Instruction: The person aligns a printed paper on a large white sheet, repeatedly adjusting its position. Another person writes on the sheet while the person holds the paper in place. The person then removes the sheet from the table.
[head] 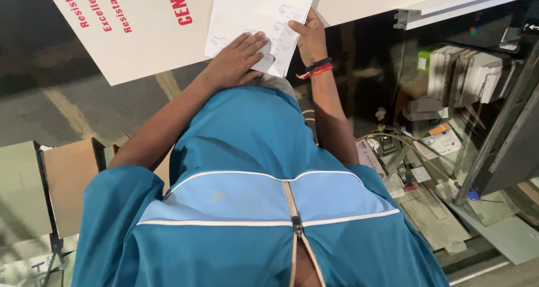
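Head view, looking steeply down over a blue zip-front shirt [252,208].

White printed paper sheet [261,17]: lies on top of a large white board with red lettering [129,34], straight ahead of the person's chest. Its long axis runs away from the body and leans slightly to the right; the near short edge sits closest to the torso, and the far end passes out of the top of the picture.

Left hand [236,59]: palm down, fingers spread flat on the sheet's near left corner, pressing it against the board. No curl around an edge; it pins rather than pinches.

Right hand [309,37], with a black and red thread band at the wrist: closed on the sheet's near right edge, thumb on top and fingers tucked out of sight beneath. This is the only real hold on the paper.

Both hands meet the sheet at its near end, level with each other, one at either corner. The whole far length of the sheet lies beyond them, unheld.

Right of the sheet, well apart and lower: a stack of white booklets [460,73] and loose clutter on a shelf.
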